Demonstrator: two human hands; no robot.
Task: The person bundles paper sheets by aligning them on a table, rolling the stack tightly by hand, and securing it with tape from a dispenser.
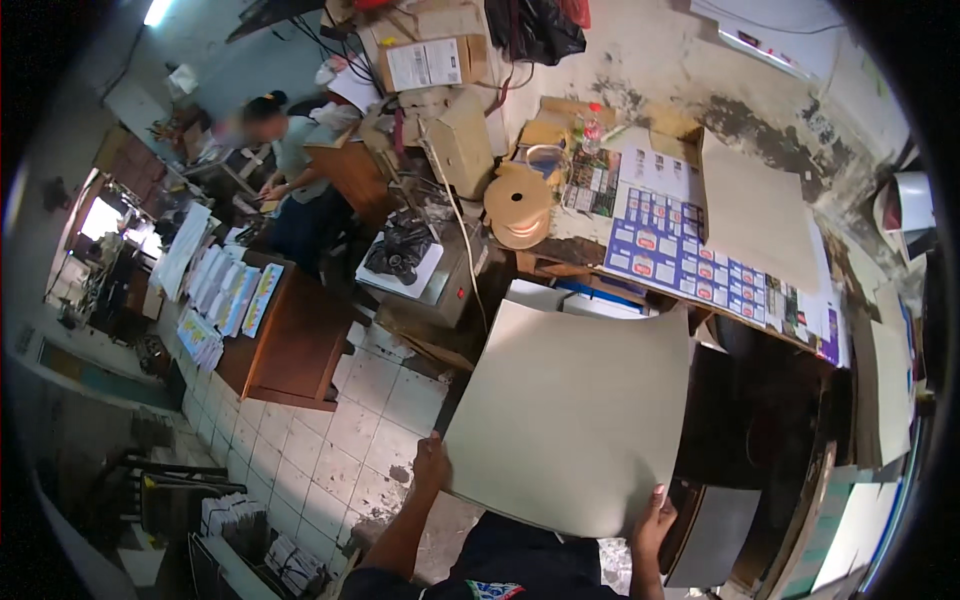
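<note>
A large pale grey-beige sheet of cardboard (pixel 570 410) is held out in front of my body, its far edge sagging near the workbench. My left hand (pixel 431 463) grips its near left corner, fingers closed. At the near right corner my right hand (pixel 653 518) pinches the edge, thumb on top. Whether it is one sheet or a thin stack I cannot tell. On the workbench ahead, another pale cardboard sheet (pixel 760 210) lies over printed blue-and-white sheets (pixel 660 235).
A roll of brown tape or strap (pixel 518 205) and a plastic bottle (pixel 593 128) stand on the bench. Left of it is a metal machine with a black bag (pixel 400 247). A brown desk (pixel 290 350) bears paper stacks. Another person (pixel 290 170) works at the back left.
</note>
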